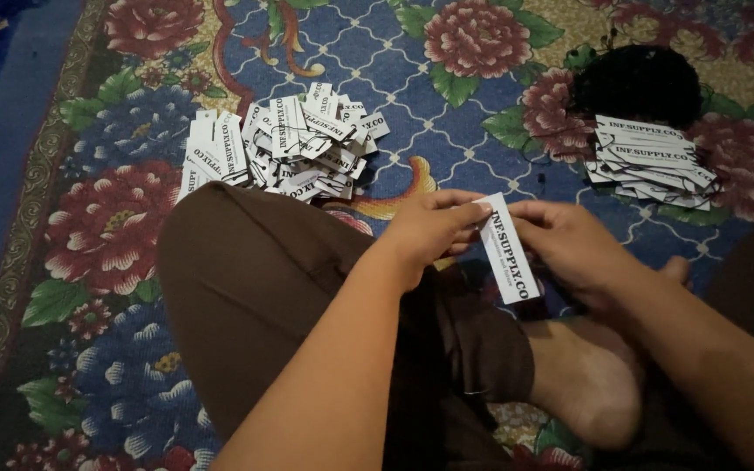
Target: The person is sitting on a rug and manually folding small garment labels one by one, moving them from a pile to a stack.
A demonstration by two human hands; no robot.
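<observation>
— Holding a white card tag [508, 249] with black print over our lap, are we?
— Yes. A loose tag heap [294, 144] lies on the flowered carpet [447, 139] ahead, a neater stack [652, 161] by black string [639, 83]. Our left hand [429, 231] and right hand [569, 244] pinch its top, fingers closed.

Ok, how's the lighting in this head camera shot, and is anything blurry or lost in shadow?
Head view: dim, warm light, corners darker. The white tag between the left hand and right hand is bright and fairly sharp. The black bundle on the carpet shows almost no detail. No glare.
</observation>
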